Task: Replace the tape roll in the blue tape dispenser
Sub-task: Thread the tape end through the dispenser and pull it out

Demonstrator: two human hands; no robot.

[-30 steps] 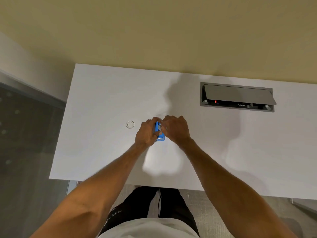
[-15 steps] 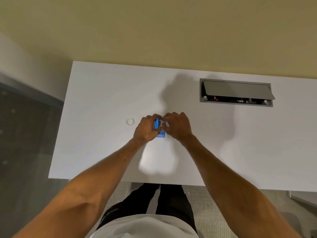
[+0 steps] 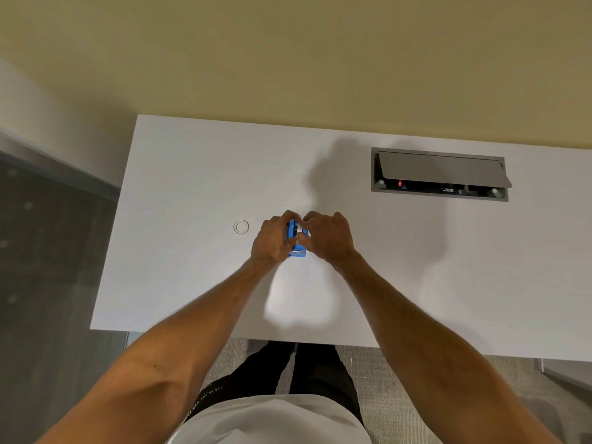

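Note:
The blue tape dispenser stands on the white desk, mostly hidden between my hands. My left hand wraps around its left side. My right hand closes on its right side, with the fingertips pinching a small whitish piece at the top of the dispenser, possibly the tape roll. A clear tape roll lies flat on the desk to the left of my left hand, apart from it.
An open grey cable box is set into the desk at the back right. The desk's left edge drops to a grey floor. A beige wall runs behind the desk. My legs stand at the front edge.
Both hands stay on the dispenser in the same spot. The fingers have shifted slightly over its top; the view has moved a little.

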